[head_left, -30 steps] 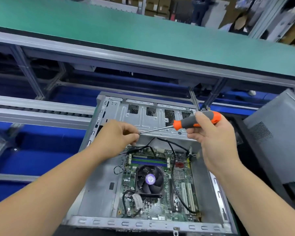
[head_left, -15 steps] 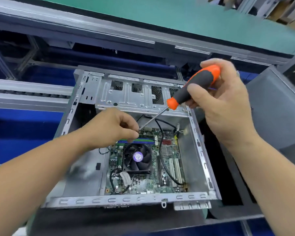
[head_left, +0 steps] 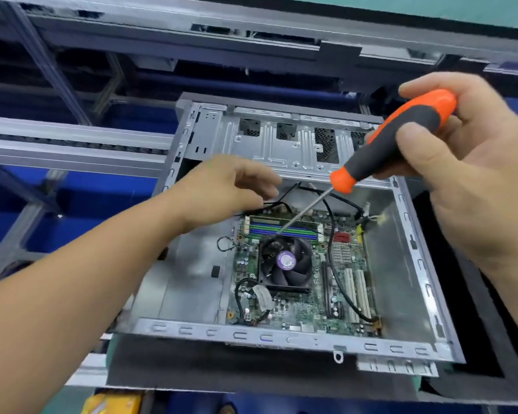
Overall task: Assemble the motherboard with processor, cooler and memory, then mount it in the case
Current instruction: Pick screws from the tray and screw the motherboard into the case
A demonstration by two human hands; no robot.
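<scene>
The open metal case [head_left: 413, 243] lies on its side with the green motherboard [head_left: 302, 306] inside. On the board sit the black cooler fan [head_left: 284, 264] with a purple label and the memory sticks [head_left: 281, 228]. My right hand [head_left: 467, 162] grips an orange and black screwdriver [head_left: 392, 138], its shaft slanting down-left with the tip above the memory, by the fan's upper edge. My left hand [head_left: 228, 189] hovers over the board's upper-left corner with fingers loosely curled, next to black cables [head_left: 269, 204]; whether it holds anything is hidden.
A drive cage [head_left: 293, 144] spans the case's far side. Behind it run grey conveyor rails [head_left: 72, 144] and a green bench edge [head_left: 431, 10]. A dark grey panel [head_left: 473, 339] lies to the right of the case. A yellow object [head_left: 114, 403] shows at the bottom edge.
My left hand has let go of the screwdriver tip and drawn back to the left. My right hand has tilted the screwdriver steeper, and its tip has dropped toward the fan and memory.
</scene>
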